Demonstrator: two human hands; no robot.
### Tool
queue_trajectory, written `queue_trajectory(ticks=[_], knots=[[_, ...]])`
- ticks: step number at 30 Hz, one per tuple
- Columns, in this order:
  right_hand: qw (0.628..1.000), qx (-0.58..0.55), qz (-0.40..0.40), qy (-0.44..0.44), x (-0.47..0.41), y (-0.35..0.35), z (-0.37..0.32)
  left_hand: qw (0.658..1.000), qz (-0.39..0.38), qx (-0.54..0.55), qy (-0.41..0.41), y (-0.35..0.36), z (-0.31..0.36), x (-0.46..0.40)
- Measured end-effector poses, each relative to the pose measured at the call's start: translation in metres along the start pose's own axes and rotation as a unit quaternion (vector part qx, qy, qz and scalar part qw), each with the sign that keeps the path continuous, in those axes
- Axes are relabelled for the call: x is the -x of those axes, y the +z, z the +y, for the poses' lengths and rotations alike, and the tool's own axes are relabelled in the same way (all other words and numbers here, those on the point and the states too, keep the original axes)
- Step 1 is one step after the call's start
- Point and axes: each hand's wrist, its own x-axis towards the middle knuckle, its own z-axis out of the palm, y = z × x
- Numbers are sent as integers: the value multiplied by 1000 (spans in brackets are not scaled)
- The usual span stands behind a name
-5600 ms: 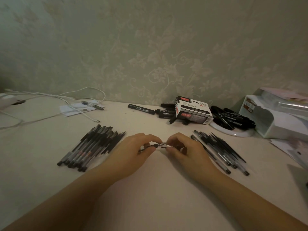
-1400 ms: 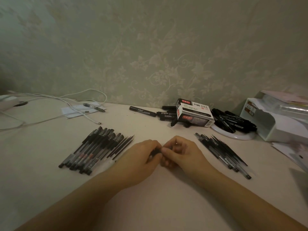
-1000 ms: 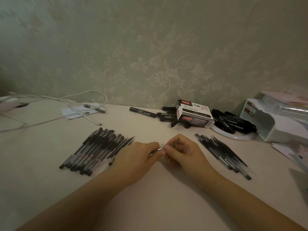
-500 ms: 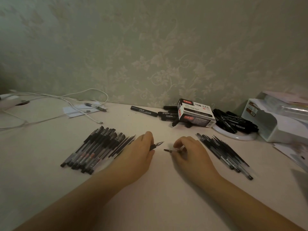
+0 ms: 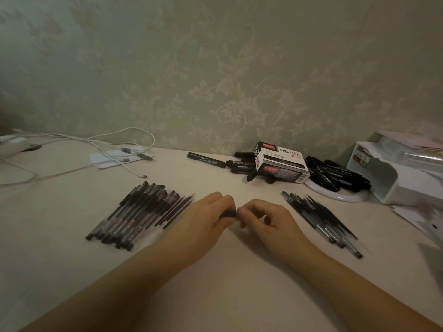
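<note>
The two hands meet in front of the person, fingertips almost touching. The left hand (image 5: 203, 220) has its fingers curled round a dark pen (image 5: 227, 214), of which only a short stub shows, poking out to that hand's right. The right hand (image 5: 267, 220) pinches thumb and forefinger together at the stub's free end. Whether it holds a separate small part there or the pen's own tip is hidden by the fingers.

The pen's long axis runs sideways, from one hand straight across to the other, roughly level with the table (image 5: 227, 283). Neither hand is nearer, as both are on it. So the coming move, whether a push together or a twist, probably has to follow that one line, with the right hand working directly toward the left.

A row of pens (image 5: 134, 216) lies just outside the left hand, and a second bundle of pens (image 5: 318, 218) lies just outside the right hand, both angled away from the person.
</note>
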Motion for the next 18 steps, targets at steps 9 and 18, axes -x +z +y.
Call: queue_trajectory(ticks=[9,18], knots=[[1000,-25,0,-5,-1,-4,6,997,-45,47,-37,5,-3,-2],[999,-39,29,10,-2,-1,5,998,-38,27,-33,6,-5,0]])
